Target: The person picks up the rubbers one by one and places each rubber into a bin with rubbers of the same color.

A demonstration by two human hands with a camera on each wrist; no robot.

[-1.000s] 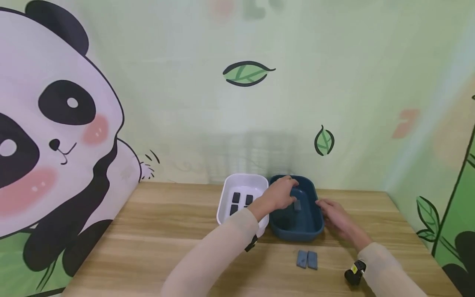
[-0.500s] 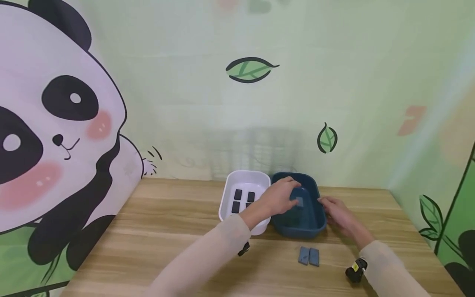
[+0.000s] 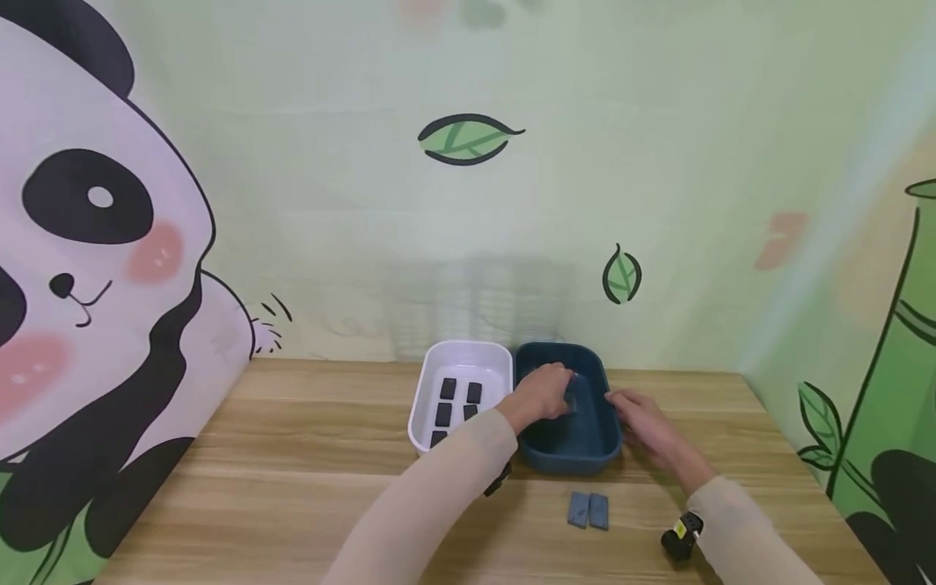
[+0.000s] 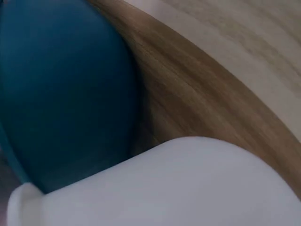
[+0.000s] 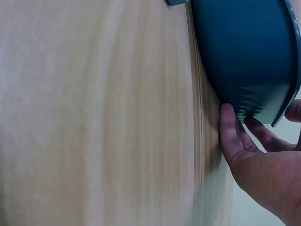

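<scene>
My left hand [image 3: 539, 395] reaches down into a dark blue plastic basin [image 3: 566, 465], its fingers and thumb apart. Beside the thumb, on the basin floor, shows a small grey-blue rectangular block [image 3: 573, 401]. With my right hand [image 3: 647, 421] I hold the basin's right side. In the right wrist view, that hand's thumb is at the rim and its fingers [image 5: 229, 129] lie against the outer wall. The left wrist view shows only the outer walls of the blue basin [image 4: 70, 94] and a white basin [image 4: 178, 188]; the left hand is hidden there.
The white basin [image 3: 417, 406] stands close against the blue one's left side, with several black rectangular blocks [image 3: 444, 414] inside. Two grey-blue blocks [image 3: 588, 510] lie side by side on the wooden table [image 3: 307, 487] in front. Behind the basins rises a printed wall cloth [image 3: 329, 203].
My left hand has lowered deeper into the blue basin, towards the block. The right hand keeps its place on the basin's side. The head view has turned slightly right.
</scene>
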